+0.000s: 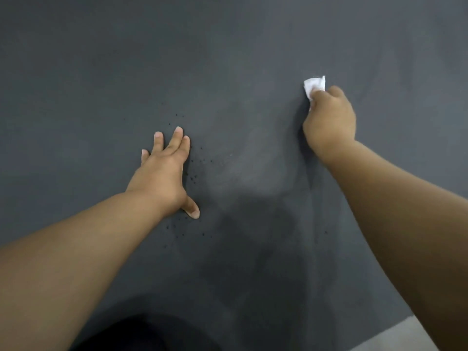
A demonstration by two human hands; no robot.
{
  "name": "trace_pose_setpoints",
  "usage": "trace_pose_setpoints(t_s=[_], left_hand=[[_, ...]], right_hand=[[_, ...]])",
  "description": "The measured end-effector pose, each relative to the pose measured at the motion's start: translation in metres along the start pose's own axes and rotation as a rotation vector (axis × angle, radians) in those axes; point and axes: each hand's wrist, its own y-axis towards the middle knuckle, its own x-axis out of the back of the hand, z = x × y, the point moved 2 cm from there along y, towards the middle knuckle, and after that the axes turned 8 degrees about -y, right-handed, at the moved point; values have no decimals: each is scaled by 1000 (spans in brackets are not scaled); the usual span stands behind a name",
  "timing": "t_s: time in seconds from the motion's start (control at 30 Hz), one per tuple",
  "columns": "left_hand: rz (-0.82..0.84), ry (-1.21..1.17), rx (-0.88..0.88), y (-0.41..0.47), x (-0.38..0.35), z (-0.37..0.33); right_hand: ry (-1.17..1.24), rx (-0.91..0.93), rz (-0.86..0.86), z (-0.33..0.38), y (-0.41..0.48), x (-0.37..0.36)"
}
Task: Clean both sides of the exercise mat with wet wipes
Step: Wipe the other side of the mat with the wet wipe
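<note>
Left hand (166, 171) is splayed flat on the exercise mat (228, 59), right hand (329, 117) clutching the wet wipe (314, 84) mid-mat. Risk: dark crumbs (195, 177) by the left fingers could smear or scatter.

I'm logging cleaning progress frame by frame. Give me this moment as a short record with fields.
surface: dark grey exercise mat, spread flat
bracing: left hand pressed flat on the mat, fingers straight
wiping: right hand grips a crumpled white wet wipe against the mat
dirt: dark specks around the left hand
edge: pale floor at lower right
</note>
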Motion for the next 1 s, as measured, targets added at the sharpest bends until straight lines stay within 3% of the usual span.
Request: trace_pose_setpoints(t_s=[0.07, 0.2, 0.27, 0.33, 0.47, 0.53, 0.63, 0.77, 0.83, 0.9, 1.0], left_hand=[[6, 8, 10, -1, 1, -3], [25, 18, 41, -2, 2, -6], [26, 36, 47, -4, 2, -6], [27, 66, 60, -6, 3, -9], [39, 131, 123, -8, 2, -23], [62, 161, 151, -8, -1, -33], [106, 110, 143, -9, -8, -54], [122, 102, -60, -12, -28, -94], [129, 115, -119, -16, -44, -116], [130, 142, -156, -18, -60, -135], [137, 204, -167, -17, -74, -157]], right_hand=[[60, 119, -31, 22, -18, -5], [183, 774, 31, 81, -98, -18], [152, 902, 58, 77, -110, -15], [75, 781, 74, 47, -92, -8], [-61, 102, 24, -76, -39, 7], [-104, -111, 53, -113, -42, 12], [-6, -90, -11, -104, -75, 1], [158, 409, -55, -56, -149, -10], [158, 523, -20, -63, -164, -11], [136, 394, -54, -95, -152, -9], [70, -81, -115, -170, -124, 2]])
